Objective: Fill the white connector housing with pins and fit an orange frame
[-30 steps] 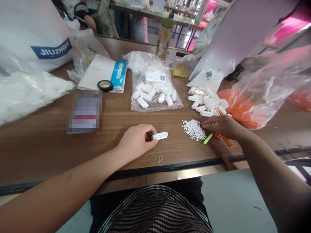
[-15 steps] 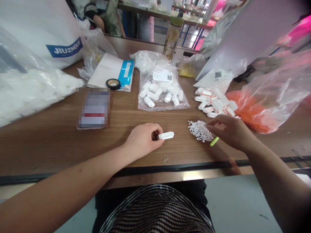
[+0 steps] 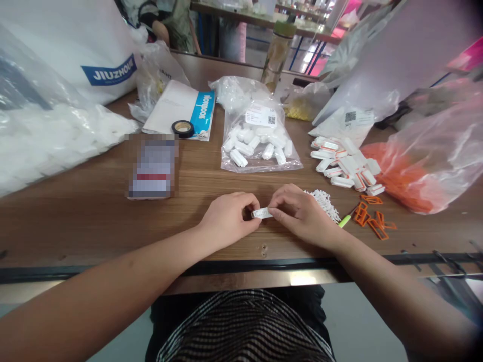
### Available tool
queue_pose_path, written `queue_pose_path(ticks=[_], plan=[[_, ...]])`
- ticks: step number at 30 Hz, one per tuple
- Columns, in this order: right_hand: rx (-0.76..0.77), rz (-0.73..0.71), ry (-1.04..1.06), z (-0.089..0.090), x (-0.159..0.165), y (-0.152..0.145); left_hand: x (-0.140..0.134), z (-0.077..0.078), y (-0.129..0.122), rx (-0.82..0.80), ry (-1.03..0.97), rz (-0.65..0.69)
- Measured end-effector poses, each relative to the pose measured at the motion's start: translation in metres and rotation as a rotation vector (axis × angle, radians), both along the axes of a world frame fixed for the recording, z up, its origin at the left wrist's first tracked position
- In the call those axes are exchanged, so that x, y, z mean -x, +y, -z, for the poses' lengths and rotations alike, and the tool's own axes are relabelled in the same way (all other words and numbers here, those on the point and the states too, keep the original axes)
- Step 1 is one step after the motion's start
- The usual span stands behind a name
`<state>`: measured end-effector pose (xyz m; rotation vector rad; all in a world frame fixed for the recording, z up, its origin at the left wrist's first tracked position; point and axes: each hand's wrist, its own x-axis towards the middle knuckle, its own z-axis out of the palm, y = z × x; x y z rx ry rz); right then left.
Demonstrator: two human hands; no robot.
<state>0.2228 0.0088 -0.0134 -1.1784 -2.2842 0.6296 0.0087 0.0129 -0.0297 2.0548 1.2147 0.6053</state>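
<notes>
My left hand [image 3: 228, 215] pinches a small white connector housing [image 3: 260, 213] with rows of holes between thumb and fingers, just above the table. My right hand [image 3: 298, 213] is closed at the housing's right end, thumb and fingertips pressed together; anything small between them is hidden. Beside and partly behind the right hand lies a heap of tiny white plugs [image 3: 327, 205]. A tool with a yellow-green handle [image 3: 344, 221] rests at the heap's edge. Several loose orange frames [image 3: 377, 227] lie to its right.
White housings with orange parts [image 3: 341, 163] are piled at the right, against a bag of orange pieces [image 3: 403, 181]. A clear bag of white housings [image 3: 260, 143] lies mid-table. Left are a phone [image 3: 153, 171], a notebook [image 3: 166, 110] with black tape [image 3: 183, 129], and a large bag [image 3: 56, 146].
My right hand has moved left from the plug heap to the housing in my left hand, uncovering the orange frames. The left hand keeps its grip. The whole view has shifted slightly.
</notes>
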Motion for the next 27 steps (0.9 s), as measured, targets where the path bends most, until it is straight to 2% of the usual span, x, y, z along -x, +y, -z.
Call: queue_pose_path(ticks=[10,27], plan=[[-0.089,-0.02,-0.053,-0.0028,0.0028,-0.0035,0.0007,0.0013,-0.0007,-0.01,-0.004,0.012],[-0.056,0.008,-0.042,-0.002,0.0051,-0.005,0.0004,0.0002,-0.0005,0.0,-0.002,0.006]])
